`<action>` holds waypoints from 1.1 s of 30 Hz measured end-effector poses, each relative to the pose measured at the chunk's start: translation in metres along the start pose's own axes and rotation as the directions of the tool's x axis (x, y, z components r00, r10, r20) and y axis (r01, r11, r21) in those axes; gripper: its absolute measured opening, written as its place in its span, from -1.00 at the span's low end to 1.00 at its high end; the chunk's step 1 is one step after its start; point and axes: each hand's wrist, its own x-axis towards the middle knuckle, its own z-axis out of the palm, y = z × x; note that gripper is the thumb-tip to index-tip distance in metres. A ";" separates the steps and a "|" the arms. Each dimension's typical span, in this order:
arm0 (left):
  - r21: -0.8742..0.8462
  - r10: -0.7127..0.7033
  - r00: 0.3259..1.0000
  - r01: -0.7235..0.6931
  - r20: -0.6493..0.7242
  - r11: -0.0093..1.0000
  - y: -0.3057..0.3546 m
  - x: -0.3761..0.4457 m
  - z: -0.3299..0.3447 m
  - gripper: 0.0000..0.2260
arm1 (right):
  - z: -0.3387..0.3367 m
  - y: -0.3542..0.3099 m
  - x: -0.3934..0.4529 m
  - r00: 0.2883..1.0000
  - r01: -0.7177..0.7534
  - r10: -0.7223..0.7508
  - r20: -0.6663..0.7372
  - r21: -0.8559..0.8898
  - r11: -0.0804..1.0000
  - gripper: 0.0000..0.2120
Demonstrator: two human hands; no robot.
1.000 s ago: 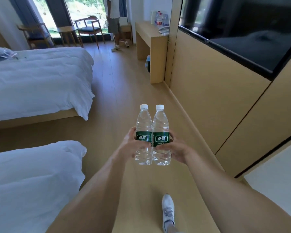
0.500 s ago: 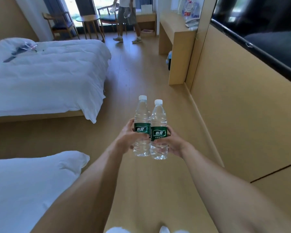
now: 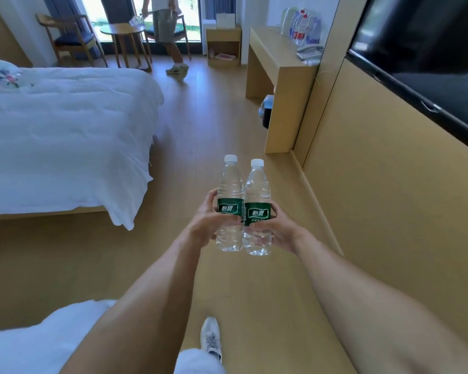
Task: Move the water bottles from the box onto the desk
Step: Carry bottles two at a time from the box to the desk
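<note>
Two bare arms reach forward over a wooden floor [image 3: 216, 125]. The left hand [image 3: 204, 225] curls its fingers round the left water bottle [image 3: 229, 203], and the right hand [image 3: 277, 229] curls round the right water bottle [image 3: 256, 209]. The two clear bottles stand upright, side by side and touching, each with a white cap and a green label. Both are held in the air, above the floor.

Beyond the fingertips and to the right stands the wooden desk [image 3: 274, 58], against the wall. At its far end are other bottles [image 3: 301, 29] and a white telephone [image 3: 310, 51]. A dark bin [image 3: 266, 112] sits under the desk.

Left of the left hand's fingers is a bed with white bedding [image 3: 65, 136]; a second white bed [image 3: 33, 344] lies below the left forearm. Right of the right hand's fingers runs a wood-panelled wall [image 3: 389, 184] with a dark screen [image 3: 430, 58] above.

Far ahead, another person [image 3: 166, 31] is mid-stride by a small round table [image 3: 123, 31] and a wooden chair [image 3: 69, 39] at the window. Below the hands, one grey shoe [image 3: 211, 338] shows on the floor.
</note>
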 end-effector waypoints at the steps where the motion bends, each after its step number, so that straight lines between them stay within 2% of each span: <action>1: -0.013 -0.001 1.000 0.001 0.018 1.000 0.009 0.016 -0.009 -0.12 | 0.004 -0.012 0.015 1.000 -0.005 0.005 -0.008 -0.003 1.000 -0.21; 10: -0.025 0.021 0.995 -0.019 0.102 1.000 0.081 0.149 -0.075 -0.11 | 0.028 -0.099 0.133 0.996 0.022 -0.017 -0.087 0.060 0.998 -0.22; 15: -0.023 0.011 0.993 -0.008 0.116 1.000 0.103 0.210 -0.096 -0.17 | 0.029 -0.135 0.189 0.997 0.019 -0.016 -0.078 0.035 0.999 -0.25; 24: 0.033 0.027 1.000 -0.027 -0.001 0.999 0.158 0.328 -0.128 -0.20 | 0.020 -0.201 0.323 0.999 0.034 -0.034 -0.018 -0.007 0.999 -0.26; 33: 0.006 0.006 0.995 -0.005 -0.100 1.000 0.244 0.471 -0.153 -0.23 | -0.003 -0.312 0.478 0.995 0.018 -0.014 0.096 -0.035 0.999 -0.26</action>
